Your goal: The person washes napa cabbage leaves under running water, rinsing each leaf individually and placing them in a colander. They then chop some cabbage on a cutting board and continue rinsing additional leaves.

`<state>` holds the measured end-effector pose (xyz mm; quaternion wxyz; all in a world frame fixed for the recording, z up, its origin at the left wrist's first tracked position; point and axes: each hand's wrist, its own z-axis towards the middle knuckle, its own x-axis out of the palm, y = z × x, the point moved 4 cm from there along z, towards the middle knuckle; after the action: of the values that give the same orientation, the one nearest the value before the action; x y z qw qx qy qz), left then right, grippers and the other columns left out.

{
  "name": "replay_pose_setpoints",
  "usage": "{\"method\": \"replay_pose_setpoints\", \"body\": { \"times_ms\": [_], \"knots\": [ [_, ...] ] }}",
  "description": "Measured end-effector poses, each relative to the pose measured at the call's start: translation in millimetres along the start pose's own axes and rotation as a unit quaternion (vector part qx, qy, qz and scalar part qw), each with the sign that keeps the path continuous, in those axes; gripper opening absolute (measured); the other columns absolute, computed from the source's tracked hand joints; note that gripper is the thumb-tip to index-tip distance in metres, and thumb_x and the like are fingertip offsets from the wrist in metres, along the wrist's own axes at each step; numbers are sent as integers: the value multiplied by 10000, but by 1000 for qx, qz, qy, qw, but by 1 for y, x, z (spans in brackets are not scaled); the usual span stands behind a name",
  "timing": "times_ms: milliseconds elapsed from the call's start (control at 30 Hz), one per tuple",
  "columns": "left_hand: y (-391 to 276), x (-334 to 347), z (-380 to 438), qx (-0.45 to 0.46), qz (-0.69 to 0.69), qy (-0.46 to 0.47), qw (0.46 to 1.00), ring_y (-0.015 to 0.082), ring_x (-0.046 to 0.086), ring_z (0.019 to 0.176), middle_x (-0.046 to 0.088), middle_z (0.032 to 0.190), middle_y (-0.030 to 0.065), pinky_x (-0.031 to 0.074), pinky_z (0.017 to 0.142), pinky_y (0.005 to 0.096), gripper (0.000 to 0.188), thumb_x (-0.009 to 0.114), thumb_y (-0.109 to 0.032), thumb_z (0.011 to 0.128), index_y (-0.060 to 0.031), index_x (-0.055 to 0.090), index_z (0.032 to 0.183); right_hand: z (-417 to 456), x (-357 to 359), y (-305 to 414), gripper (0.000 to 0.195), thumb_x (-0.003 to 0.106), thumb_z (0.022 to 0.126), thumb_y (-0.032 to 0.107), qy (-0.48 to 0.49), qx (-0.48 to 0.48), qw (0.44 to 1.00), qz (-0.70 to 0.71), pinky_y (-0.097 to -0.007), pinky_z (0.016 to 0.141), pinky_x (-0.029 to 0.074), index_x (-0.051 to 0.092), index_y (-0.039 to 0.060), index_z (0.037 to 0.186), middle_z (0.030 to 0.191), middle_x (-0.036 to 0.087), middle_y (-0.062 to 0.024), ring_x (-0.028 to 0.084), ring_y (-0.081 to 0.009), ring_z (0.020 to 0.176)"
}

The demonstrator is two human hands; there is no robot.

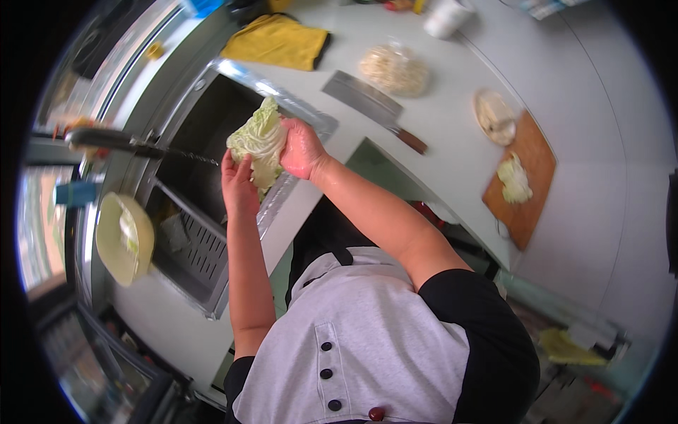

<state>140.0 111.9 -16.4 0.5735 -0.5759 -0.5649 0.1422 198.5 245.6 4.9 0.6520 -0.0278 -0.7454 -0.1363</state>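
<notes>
A pale green napa cabbage leaf point(258, 139) is held between my two hands above the steel sink basin point(196, 119). My left hand point(238, 180) grips its lower left edge with thumb and fingertips. On the other side, my right hand point(303, 148) looks wet and has hold of the leaf's right edge; its fingers are partly hidden behind the leaf. From the faucet point(114, 142) at the left, a thin stream of water runs towards the leaf and my left fingertips.
A cleaver point(365, 99) with a wooden handle lies right of the sink, near bagged pale food point(394, 69). Another leaf point(514, 180) rests on a cutting board point(532, 196) beside a plate point(492, 114). Left are a yellow basin point(108, 238) and a slotted drainer point(198, 254); a yellow cloth point(278, 41) lies behind.
</notes>
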Motion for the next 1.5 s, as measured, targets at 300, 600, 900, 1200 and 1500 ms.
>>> {"method": "replay_pose_setpoints", "body": {
  "times_ms": [300,600,900,1200,1500],
  "knots": [
    [46,160,-40,-94,101,182,974,158,550,1081,547,1223,53,473,874,362,555,590,-107,919,-82,337,1412,-136,-8,133,535,625,834,5,-37,-275,946,-166,-410,1018,401,391,73,1310,1241,525,-98,515,-237,1167],
    [179,381,-139,-182,235,443,846,155,509,1128,515,1314,74,405,937,312,561,583,-129,903,-97,355,1414,-390,-74,337,567,620,866,69,-238,-442,841,-202,-392,991,439,375,46,1377,1261,533,-105,521,-222,1164],
    [288,448,-214,-238,346,552,720,153,479,1142,518,1305,79,377,977,302,478,561,-172,914,-78,433,1365,-540,-146,460,408,577,891,51,-456,-75,628,-626,-321,940,433,571,122,1293,1252,584,-87,553,-200,1122],
    [292,422,-190,-232,364,487,759,165,497,1133,539,1261,60,378,982,310,434,588,-199,904,-74,486,1307,-522,-163,460,340,603,848,113,-516,-109,270,-806,-394,922,424,651,218,1168,1154,593,-85,556,-286,1061],
    [221,332,-116,-202,278,321,883,173,519,1142,548,1245,45,387,992,349,425,599,-221,906,-92,495,1297,-414,-81,385,331,638,826,111,-428,-348,170,-816,-424,956,386,615,164,1152,1128,595,-86,512,-294,1105]
  ]
}}
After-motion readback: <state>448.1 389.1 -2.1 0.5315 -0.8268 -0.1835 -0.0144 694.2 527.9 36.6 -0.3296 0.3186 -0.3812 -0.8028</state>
